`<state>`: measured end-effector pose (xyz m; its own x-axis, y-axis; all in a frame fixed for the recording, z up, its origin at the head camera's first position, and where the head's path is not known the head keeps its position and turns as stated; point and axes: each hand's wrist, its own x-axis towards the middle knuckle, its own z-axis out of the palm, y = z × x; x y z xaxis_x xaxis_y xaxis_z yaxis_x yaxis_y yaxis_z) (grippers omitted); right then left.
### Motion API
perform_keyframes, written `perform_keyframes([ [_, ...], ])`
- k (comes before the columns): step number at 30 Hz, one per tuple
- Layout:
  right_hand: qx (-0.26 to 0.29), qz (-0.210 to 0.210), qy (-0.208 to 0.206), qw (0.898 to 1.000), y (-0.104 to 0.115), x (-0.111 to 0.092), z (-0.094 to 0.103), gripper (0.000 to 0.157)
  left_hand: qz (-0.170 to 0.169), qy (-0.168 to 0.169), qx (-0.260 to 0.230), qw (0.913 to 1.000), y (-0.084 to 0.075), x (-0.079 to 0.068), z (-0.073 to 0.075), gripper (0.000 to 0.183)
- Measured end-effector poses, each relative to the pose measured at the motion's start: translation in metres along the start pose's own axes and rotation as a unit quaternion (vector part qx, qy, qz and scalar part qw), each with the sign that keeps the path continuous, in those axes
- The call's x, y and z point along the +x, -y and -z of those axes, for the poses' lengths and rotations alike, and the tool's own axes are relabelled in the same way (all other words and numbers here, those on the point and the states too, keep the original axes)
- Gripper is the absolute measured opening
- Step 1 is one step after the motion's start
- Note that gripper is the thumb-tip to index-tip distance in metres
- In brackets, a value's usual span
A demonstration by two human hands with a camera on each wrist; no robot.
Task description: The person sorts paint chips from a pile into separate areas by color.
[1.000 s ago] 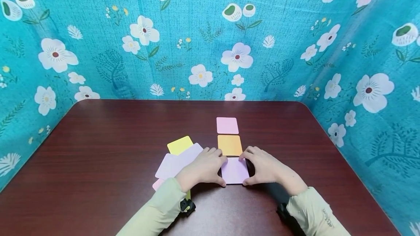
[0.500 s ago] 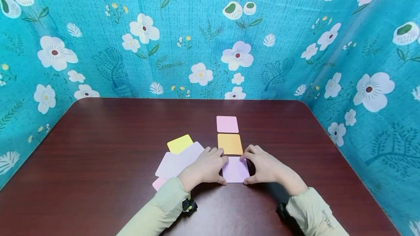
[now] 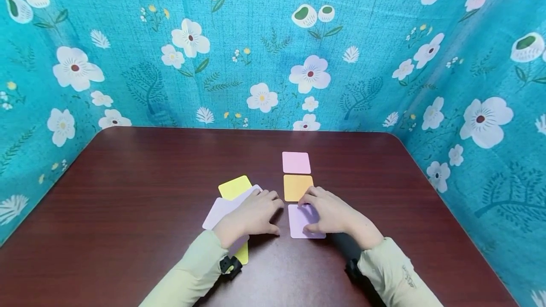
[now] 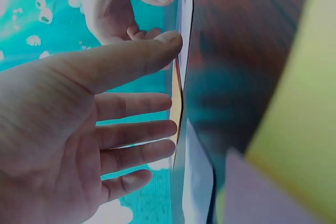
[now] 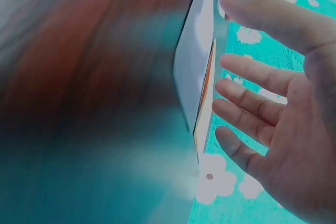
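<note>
A lavender square card (image 3: 296, 224) lies flat on the table, lined up below an orange card (image 3: 295, 187) and a pink card (image 3: 296, 162). My right hand (image 3: 334, 212) hovers over the lavender card's right part, its fingers relaxed and holding nothing in the right wrist view. Over a loose pile to the left is my left hand (image 3: 251, 217), also holding nothing, with spread fingers in the left wrist view. In that pile are lavender cards (image 3: 218, 212), a yellow card (image 3: 234, 187) at the top and another yellow card (image 3: 242, 253) at the bottom. The left hand hides part of the pile.
The dark red-brown wooden table (image 3: 141, 203) has rounded far corners. A blue flowered cloth (image 3: 239, 60) hangs behind it and along its sides. Each wrist carries a small black device, such as the left one (image 3: 230, 268).
Both hands have let go of the lavender card's edges. The left hand has moved left over the pile; the right has shifted left above the card, which stays in line.
</note>
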<state>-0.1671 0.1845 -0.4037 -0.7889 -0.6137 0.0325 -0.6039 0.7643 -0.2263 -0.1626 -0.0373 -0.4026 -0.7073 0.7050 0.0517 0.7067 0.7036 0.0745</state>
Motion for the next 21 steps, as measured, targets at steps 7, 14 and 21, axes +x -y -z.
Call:
perform_keyframes([
  [7,-0.006,0.013,0.006,1.000,0.010,0.014,-0.001,0.044,0.043,-0.013,-0.017,0.9989,0.017,-0.019,0.005,0.051],
  [14,-0.013,0.044,-0.007,0.999,0.016,0.025,-0.004,0.041,0.083,-0.036,-0.019,0.9957,0.029,-0.032,0.006,0.054],
  [21,-0.007,0.060,-0.002,0.998,0.023,0.035,-0.006,0.044,0.135,-0.039,0.000,0.9901,0.032,-0.038,0.004,0.064],
])
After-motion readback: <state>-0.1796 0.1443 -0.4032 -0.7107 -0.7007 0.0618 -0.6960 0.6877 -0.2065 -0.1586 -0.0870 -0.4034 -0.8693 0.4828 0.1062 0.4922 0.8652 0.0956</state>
